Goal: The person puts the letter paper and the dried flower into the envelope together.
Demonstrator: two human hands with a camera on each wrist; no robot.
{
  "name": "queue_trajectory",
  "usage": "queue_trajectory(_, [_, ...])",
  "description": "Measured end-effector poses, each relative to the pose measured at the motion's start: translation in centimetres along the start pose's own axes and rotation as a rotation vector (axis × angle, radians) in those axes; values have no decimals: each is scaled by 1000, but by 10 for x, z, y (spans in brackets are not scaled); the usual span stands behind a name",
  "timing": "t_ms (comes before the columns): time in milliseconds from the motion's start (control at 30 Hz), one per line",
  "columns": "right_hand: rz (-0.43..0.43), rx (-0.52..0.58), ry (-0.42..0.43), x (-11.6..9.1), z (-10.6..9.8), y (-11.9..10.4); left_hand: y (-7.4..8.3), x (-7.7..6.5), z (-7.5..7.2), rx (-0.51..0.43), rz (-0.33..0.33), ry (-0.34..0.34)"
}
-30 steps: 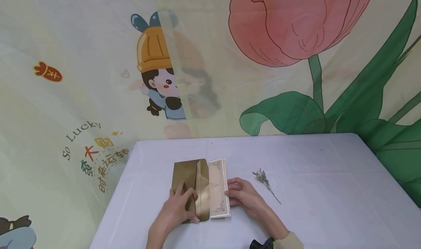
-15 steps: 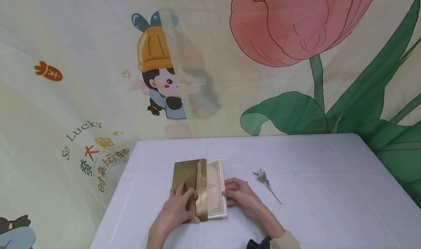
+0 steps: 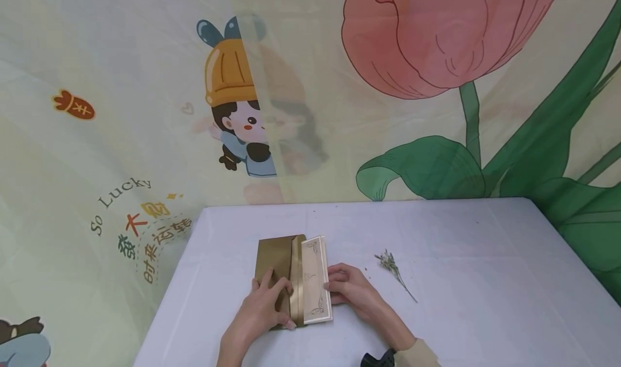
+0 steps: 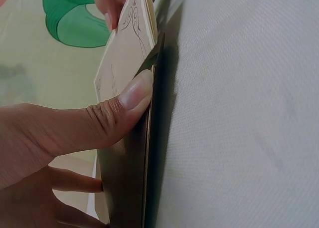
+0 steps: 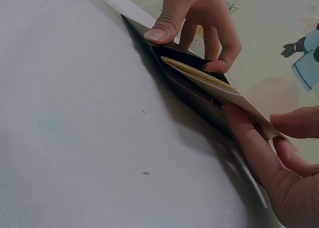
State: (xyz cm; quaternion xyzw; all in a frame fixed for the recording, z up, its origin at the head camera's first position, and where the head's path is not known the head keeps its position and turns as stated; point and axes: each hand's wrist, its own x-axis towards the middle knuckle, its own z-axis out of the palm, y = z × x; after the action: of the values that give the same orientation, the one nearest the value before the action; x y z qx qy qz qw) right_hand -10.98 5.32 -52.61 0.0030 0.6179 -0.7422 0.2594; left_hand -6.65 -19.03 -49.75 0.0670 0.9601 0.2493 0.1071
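A gold envelope lies on the table with its mouth toward the right. My left hand holds it, the thumb on the near edge and the index finger curled at the mouth. A cream folded card with dark scroll ornaments stands at that mouth, over the gold flap; how much of it is inside I cannot tell. My right hand pinches the card's right edge between thumb and fingers. In the right wrist view the card sits tilted within the gaping envelope.
A small dried flower sprig lies right of my right hand. A white cloth covers the table, with a few tiny dark specks on it. Behind hangs a printed backdrop with a tulip and a cartoon figure.
My right hand has moved a little left, bringing the card closer to the envelope and over its flap. My left hand and the envelope have stayed nearly in place.
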Motion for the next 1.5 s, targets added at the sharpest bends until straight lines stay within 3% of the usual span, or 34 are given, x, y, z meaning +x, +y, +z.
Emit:
queue_trajectory(733, [9,-4,-18,4,8,5,2,1,1,5,-34,-9])
queue_trajectory(1500, [13,-17,-38,7,14,5,2,2,0,8,-28,-11])
